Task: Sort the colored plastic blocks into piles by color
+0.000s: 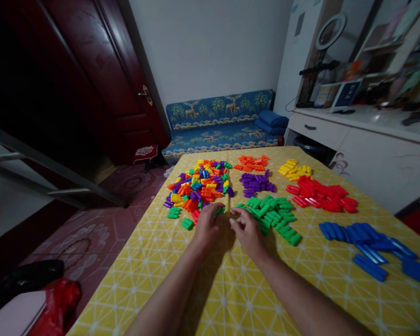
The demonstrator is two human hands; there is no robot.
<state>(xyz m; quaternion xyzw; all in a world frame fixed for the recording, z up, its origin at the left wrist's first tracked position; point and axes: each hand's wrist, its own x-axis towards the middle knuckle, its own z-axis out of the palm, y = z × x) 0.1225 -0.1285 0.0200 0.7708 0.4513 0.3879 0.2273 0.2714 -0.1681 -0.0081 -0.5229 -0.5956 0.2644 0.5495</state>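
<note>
My left hand (pixel 207 225) is at the front edge of a mixed pile of bullet-shaped plastic building blocks (pixel 199 184). Its fingers are closed on a green building block (pixel 219 211), partly hidden by the fingers. Just across from it, my right hand (pixel 247 229) rests beside the heap of green blocks (pixel 271 212). Its fingers are loosely curled with small gaps between them, and no block shows in them. Two loose green pieces (pixel 186 224) lie left of my left hand.
Sorted heaps of orange (pixel 251 163), purple (pixel 255 183), yellow (pixel 294 169), red (pixel 322 193) and blue blocks (pixel 369 240) lie on the yellow patterned tablecloth (pixel 154 280). Beyond the table stands a blue sofa (pixel 213 130); a white dresser (pixel 378 158) is at the right.
</note>
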